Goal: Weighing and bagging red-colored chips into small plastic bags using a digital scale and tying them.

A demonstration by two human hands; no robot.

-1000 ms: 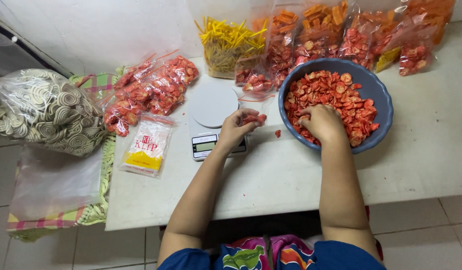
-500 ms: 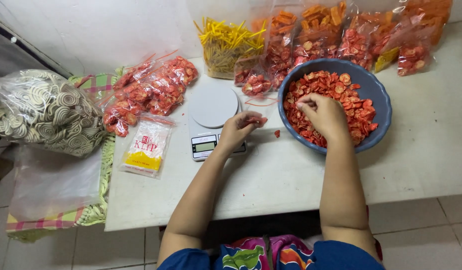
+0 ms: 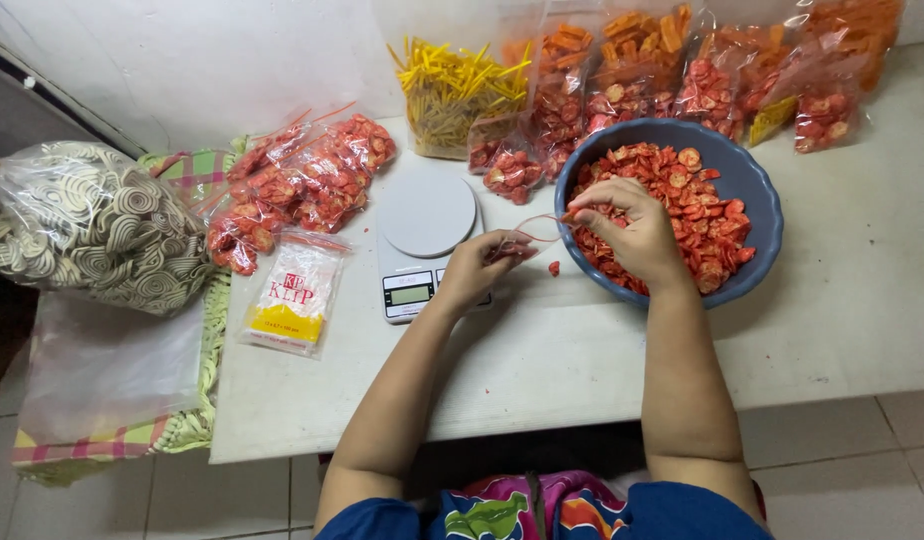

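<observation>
My left hand [image 3: 482,268] grips a small clear plastic bag [image 3: 535,232] just in front of a white digital scale [image 3: 427,215]. My right hand [image 3: 627,225] rests over the near-left rim of a blue bowl [image 3: 757,185] and pinches the other edge of the bag's mouth. The bag is stretched between both hands. The bowl holds many red-orange round crackers [image 3: 702,215]. One loose cracker [image 3: 554,268] lies on the white table [image 3: 842,320] below the bag.
Filled small bags of red crackers [image 3: 302,180] are piled left of the scale, with a flat pack of empty zip bags [image 3: 297,295] in front. Bags of yellow sticks [image 3: 457,90] and orange snacks [image 3: 742,70] line the back. A large bag of cream spiral crackers [image 3: 92,225] sits far left.
My right hand has come up out of the crackers to the bowl's near-left rim and taken the bag's edge. My left hand has shifted slightly, and the bag is now pulled open.
</observation>
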